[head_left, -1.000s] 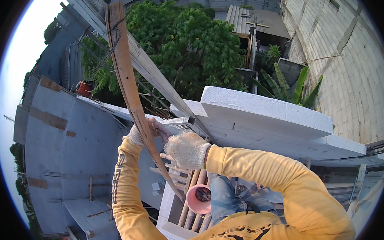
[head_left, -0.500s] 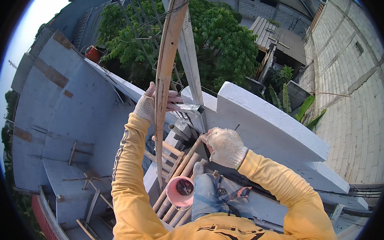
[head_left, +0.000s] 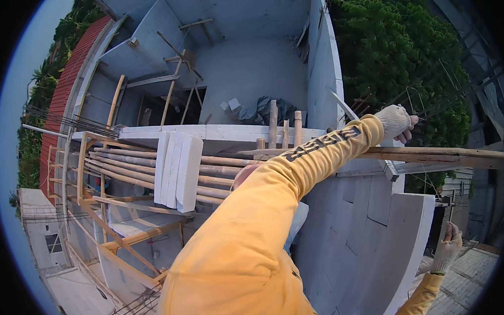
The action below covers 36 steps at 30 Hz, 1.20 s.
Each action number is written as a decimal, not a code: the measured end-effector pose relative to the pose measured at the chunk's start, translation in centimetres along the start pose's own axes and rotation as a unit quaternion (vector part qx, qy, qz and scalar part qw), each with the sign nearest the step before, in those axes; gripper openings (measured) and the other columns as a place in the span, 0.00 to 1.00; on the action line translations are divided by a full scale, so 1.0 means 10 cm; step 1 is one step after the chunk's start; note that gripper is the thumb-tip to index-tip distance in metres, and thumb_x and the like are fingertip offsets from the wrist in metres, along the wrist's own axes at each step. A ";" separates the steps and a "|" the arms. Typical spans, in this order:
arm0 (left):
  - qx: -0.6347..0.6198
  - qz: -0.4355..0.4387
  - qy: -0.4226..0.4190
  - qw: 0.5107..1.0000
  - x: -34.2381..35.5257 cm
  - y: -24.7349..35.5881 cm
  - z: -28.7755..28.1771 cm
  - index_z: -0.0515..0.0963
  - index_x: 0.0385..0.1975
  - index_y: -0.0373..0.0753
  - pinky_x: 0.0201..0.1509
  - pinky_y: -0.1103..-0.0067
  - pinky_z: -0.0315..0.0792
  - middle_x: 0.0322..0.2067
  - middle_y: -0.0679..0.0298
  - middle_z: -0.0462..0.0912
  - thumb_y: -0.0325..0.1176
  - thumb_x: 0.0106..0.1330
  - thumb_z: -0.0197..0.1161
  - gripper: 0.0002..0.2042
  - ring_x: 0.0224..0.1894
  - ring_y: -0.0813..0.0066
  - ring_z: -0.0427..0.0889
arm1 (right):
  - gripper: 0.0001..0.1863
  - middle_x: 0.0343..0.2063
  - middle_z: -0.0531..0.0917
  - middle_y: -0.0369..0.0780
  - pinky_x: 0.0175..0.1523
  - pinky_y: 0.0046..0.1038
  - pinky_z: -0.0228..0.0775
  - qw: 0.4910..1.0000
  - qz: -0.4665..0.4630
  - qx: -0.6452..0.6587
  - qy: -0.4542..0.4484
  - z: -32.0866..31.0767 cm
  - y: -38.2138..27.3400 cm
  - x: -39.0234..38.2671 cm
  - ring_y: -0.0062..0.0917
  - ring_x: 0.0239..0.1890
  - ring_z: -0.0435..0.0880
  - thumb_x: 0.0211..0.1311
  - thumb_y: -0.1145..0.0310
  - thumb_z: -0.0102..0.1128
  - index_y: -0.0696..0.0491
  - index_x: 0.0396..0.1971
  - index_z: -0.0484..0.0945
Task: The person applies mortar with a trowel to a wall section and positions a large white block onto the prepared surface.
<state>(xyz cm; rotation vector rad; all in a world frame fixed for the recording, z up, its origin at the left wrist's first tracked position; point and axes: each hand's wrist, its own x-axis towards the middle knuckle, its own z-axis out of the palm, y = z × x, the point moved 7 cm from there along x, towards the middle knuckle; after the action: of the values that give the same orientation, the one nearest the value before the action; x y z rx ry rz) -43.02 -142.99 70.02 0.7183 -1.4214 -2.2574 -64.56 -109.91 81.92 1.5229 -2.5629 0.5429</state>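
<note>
My left hand (head_left: 396, 123), in a whitish fingerless glove, is stretched out to the right beside a long wooden post (head_left: 440, 156). Its fingers are loosely bent with nothing visible in them; whether they touch the post is unclear. Lower at the far right, my right hand (head_left: 447, 249), gloved the same way, has its fingers drawn together near a thin upright sliver, too small to name. A metal channel piece (head_left: 390, 170) lies against the post, between the hands. The pink bucket (head_left: 245, 174) is mostly hidden behind my yellow left sleeve.
White wall blocks (head_left: 177, 171) stand on a stack of bamboo poles (head_left: 124, 161). Wooden framing (head_left: 113, 240) fills the lower left. A light block wall (head_left: 371, 225) steps down at the right. Below lies a grey-floored room (head_left: 249, 74); trees (head_left: 398, 47) grow beyond its wall.
My view has swung left, bringing the room, bamboo and block stack into the middle. My right hand has left the foot of the posts and is now farther out, away from my left.
</note>
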 end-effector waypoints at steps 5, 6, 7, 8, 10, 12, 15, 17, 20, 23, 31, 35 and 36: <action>0.052 0.005 -0.038 0.998 0.60 0.01 0.41 0.81 0.36 0.34 0.34 0.75 0.79 0.28 0.58 0.86 0.47 0.69 0.59 0.18 0.27 0.69 0.85 | 0.13 0.30 0.80 0.41 0.40 0.29 0.67 1.000 0.018 0.008 0.016 0.10 0.65 0.87 0.27 0.33 0.76 0.70 0.65 0.54 0.60 0.37 0.82; 0.073 0.004 -0.048 0.996 0.78 -0.04 0.47 0.81 0.36 0.34 0.35 0.74 0.79 0.28 0.59 0.87 0.47 0.70 0.57 0.19 0.28 0.69 0.85 | 0.13 0.30 0.80 0.41 0.40 0.29 0.67 1.000 0.009 -0.010 0.019 0.14 0.71 1.04 0.28 0.33 0.76 0.70 0.65 0.54 0.60 0.37 0.82; 0.130 0.015 -0.072 0.989 0.96 -0.08 0.55 0.81 0.36 0.34 0.35 0.74 0.80 0.29 0.59 0.87 0.47 0.70 0.55 0.19 0.28 0.69 0.86 | 0.15 0.38 0.83 0.43 0.50 0.30 0.70 0.996 0.017 -0.064 -0.057 0.19 0.68 1.26 0.32 0.40 0.80 0.73 0.63 0.50 0.59 0.44 0.82; 0.187 0.034 -0.102 0.976 1.12 -0.05 0.68 0.82 0.36 0.34 0.35 0.73 0.80 0.29 0.59 0.87 0.47 0.71 0.54 0.20 0.29 0.68 0.86 | 0.16 0.39 0.83 0.44 0.51 0.31 0.70 0.988 -0.078 -0.133 -0.011 0.19 0.82 1.42 0.33 0.40 0.80 0.72 0.63 0.51 0.59 0.45 0.81; 0.210 0.018 -0.152 0.966 1.37 -0.08 0.96 0.82 0.36 0.34 0.36 0.72 0.81 0.31 0.60 0.88 0.46 0.72 0.49 0.21 0.31 0.67 0.86 | 0.15 0.41 0.82 0.44 0.54 0.30 0.70 0.965 -0.182 -0.186 0.040 0.28 1.24 1.73 0.34 0.42 0.80 0.72 0.65 0.51 0.59 0.48 0.79; 0.136 -0.027 -0.201 0.970 1.55 -0.22 1.19 0.82 0.37 0.34 0.37 0.71 0.81 0.32 0.59 0.88 0.45 0.73 0.47 0.21 0.33 0.66 0.87 | 0.14 0.43 0.81 0.44 0.56 0.29 0.70 0.990 -0.122 -0.072 0.013 0.44 1.37 2.05 0.31 0.47 0.79 0.70 0.69 0.50 0.60 0.49 0.77; -0.046 -0.041 -0.307 0.950 1.83 -0.38 1.57 0.81 0.41 0.32 0.37 0.71 0.81 0.36 0.55 0.87 0.42 0.72 0.49 0.18 0.33 0.65 0.87 | 0.13 0.46 0.79 0.42 0.58 0.26 0.71 0.987 0.005 0.152 -0.043 0.71 1.21 2.48 0.24 0.51 0.78 0.68 0.77 0.49 0.60 0.49 0.76; -0.249 -0.037 -0.362 0.898 2.03 -0.68 1.58 0.80 0.44 0.31 0.36 0.71 0.81 0.38 0.52 0.86 0.40 0.72 0.51 0.17 0.32 0.65 0.86 | 0.12 0.46 0.79 0.42 0.57 0.26 0.71 0.980 -0.010 0.187 -0.061 1.05 0.88 2.61 0.24 0.50 0.78 0.68 0.77 0.49 0.59 0.49 0.76; -0.294 0.050 -0.293 0.908 2.30 -0.81 1.42 0.79 0.47 0.33 0.34 0.73 0.78 0.37 0.52 0.85 0.35 0.65 0.59 0.15 0.30 0.64 0.85 | 0.12 0.46 0.79 0.42 0.56 0.26 0.70 0.974 -0.095 0.194 -0.071 1.43 0.15 2.77 0.24 0.49 0.78 0.69 0.76 0.50 0.59 0.48 0.77; 0.263 0.248 -0.277 0.890 1.98 -0.28 1.89 0.79 0.48 0.36 0.34 0.74 0.77 0.35 0.55 0.85 0.33 0.62 0.63 0.15 0.30 0.64 0.85 | 0.11 0.45 0.80 0.42 0.54 0.25 0.70 0.987 -0.104 0.123 -0.023 1.01 0.40 2.60 0.24 0.47 0.78 0.69 0.76 0.51 0.58 0.48 0.77; -0.214 0.045 -0.227 0.949 0.86 -0.31 1.06 0.79 0.33 0.30 0.39 0.78 0.80 0.30 0.59 0.86 0.34 0.71 0.57 0.12 0.33 0.68 0.85 | 0.11 0.46 0.79 0.43 0.52 0.28 0.69 0.979 -0.171 -0.111 -0.012 0.61 -0.01 2.11 0.28 0.46 0.77 0.70 0.70 0.53 0.58 0.47 0.77; 0.072 0.089 -0.219 0.969 0.44 0.08 0.73 0.84 0.36 0.37 0.48 0.73 0.75 0.33 0.62 0.86 0.39 0.69 0.60 0.12 0.41 0.69 0.82 | 0.08 0.35 0.79 0.43 0.42 0.32 0.68 1.000 -0.021 0.000 -0.017 0.38 -0.25 1.26 0.32 0.36 0.78 0.67 0.70 0.56 0.59 0.38 0.77; 0.123 0.095 -0.230 0.961 0.41 0.08 0.70 0.86 0.38 0.44 0.53 0.68 0.70 0.36 0.61 0.85 0.45 0.67 0.61 0.13 0.45 0.65 0.81 | 0.07 0.32 0.79 0.44 0.40 0.33 0.68 0.999 0.020 0.029 -0.029 0.39 -0.36 1.06 0.33 0.34 0.78 0.66 0.71 0.57 0.60 0.36 0.77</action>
<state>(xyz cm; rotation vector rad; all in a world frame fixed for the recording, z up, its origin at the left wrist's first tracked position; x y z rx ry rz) -50.45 -140.63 72.40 0.1061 -1.9168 -2.2042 -66.28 -121.68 82.12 1.5298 -2.6479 0.5906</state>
